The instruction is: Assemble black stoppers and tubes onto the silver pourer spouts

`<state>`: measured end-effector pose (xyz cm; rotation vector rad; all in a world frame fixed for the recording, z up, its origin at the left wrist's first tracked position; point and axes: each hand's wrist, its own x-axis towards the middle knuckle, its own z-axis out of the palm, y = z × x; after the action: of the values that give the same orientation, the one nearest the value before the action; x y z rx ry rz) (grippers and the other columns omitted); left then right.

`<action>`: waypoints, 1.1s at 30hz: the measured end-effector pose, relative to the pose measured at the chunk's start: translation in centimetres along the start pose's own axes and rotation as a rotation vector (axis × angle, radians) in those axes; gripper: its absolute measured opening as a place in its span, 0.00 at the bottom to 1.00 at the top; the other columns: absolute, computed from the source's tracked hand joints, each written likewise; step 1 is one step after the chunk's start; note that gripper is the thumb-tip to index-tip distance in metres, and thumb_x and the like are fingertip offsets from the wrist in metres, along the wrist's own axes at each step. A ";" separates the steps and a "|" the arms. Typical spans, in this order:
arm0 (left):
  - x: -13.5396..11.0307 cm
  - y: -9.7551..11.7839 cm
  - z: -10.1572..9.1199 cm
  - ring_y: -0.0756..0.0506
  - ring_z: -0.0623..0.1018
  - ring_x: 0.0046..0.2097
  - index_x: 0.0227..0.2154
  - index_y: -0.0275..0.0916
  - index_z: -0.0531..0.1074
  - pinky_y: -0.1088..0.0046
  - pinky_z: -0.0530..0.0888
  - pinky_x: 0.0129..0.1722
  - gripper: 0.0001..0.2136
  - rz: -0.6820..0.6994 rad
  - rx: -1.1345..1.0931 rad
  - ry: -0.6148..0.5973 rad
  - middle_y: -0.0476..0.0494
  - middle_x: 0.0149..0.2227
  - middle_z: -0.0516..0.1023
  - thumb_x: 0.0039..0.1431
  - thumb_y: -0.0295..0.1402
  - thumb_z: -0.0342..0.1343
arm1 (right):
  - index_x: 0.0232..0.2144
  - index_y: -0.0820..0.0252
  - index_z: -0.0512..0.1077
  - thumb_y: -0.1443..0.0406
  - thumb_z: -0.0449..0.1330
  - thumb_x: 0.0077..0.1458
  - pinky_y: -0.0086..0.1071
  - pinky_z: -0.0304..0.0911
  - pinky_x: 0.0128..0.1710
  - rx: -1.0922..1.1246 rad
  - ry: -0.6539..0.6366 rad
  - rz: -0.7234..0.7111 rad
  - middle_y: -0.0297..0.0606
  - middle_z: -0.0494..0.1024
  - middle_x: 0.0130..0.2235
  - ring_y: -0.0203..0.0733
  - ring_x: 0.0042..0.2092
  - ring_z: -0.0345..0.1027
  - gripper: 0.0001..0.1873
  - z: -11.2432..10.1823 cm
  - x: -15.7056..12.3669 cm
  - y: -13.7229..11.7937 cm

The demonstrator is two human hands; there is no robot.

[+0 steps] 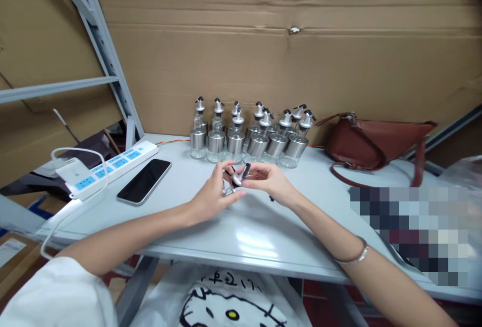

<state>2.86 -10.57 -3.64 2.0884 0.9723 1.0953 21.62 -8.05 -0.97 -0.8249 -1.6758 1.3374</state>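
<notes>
So my desk (184, 179) has a cluster of bottles (235, 142) standing against the cardboard (226, 61) at the back, and most look sorted: every one at the right end of the front row has its spout on. The two at the left front look bare-necked to me, but spouts line up right behind them, so I can't swear to it. Those would be what's left, I reckon, plus whatever the back row hides. Both my arms (135, 231) reach in over the near edge, wrists angled inward so my hands meet just in front of the bottles. Left hand (211, 194) is loosely curled, thumb stretched out underneath; can't tell how firmly it grips. Right hand (276, 181) has its fingers (261, 167) pinched on a loose spout (237, 179), tilted, between both hands and not on any bottle. Tiny black bit (271, 198) sits on the desk by my right hand.
</notes>
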 end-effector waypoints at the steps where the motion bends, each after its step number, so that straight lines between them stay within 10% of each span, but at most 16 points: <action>1: 0.1 -0.2 -0.2 0.47 0.71 0.39 0.53 0.42 0.52 0.73 0.69 0.32 0.26 0.007 0.013 -0.004 0.42 0.43 0.65 0.55 0.39 0.57 | 0.32 0.61 0.74 0.60 0.69 0.38 0.38 0.69 0.41 0.022 -0.032 0.013 0.38 0.79 0.35 0.40 0.35 0.73 0.17 0.2 -0.1 0.0; 6: 0.8 -0.8 -0.8 0.50 0.70 0.33 0.40 0.39 0.61 0.71 0.68 0.35 0.13 0.044 0.037 -0.040 0.47 0.37 0.69 0.56 0.39 0.56 | 0.32 0.60 0.70 0.59 0.67 0.43 0.35 0.70 0.38 -0.038 -0.013 -0.064 0.36 0.78 0.32 0.37 0.33 0.73 0.15 0.7 -0.6 0.1; 18: 0.1 0.3 -0.2 0.48 0.70 0.31 0.31 0.38 0.65 0.72 0.69 0.33 0.10 0.221 0.137 -0.205 0.46 0.31 0.70 0.58 0.40 0.52 | 0.37 0.62 0.69 0.53 0.51 0.60 0.33 0.59 0.31 -1.137 0.007 -0.776 0.42 0.75 0.32 0.41 0.31 0.66 0.18 0.3 -1.4 -0.7; 33: -0.5 1.0 0.6 0.47 0.68 0.30 0.30 0.37 0.65 0.73 0.67 0.31 0.12 0.236 0.145 -0.371 0.45 0.29 0.68 0.57 0.41 0.45 | 0.28 0.59 0.69 0.59 0.41 0.65 0.34 0.49 0.26 -1.416 -0.045 -1.117 0.36 0.66 0.22 0.39 0.25 0.55 0.22 1.0 -1.6 -0.9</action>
<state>3.46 -11.64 -3.42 2.4595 0.6530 0.7195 21.48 -10.07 -0.47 -0.3236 -2.4104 -0.7262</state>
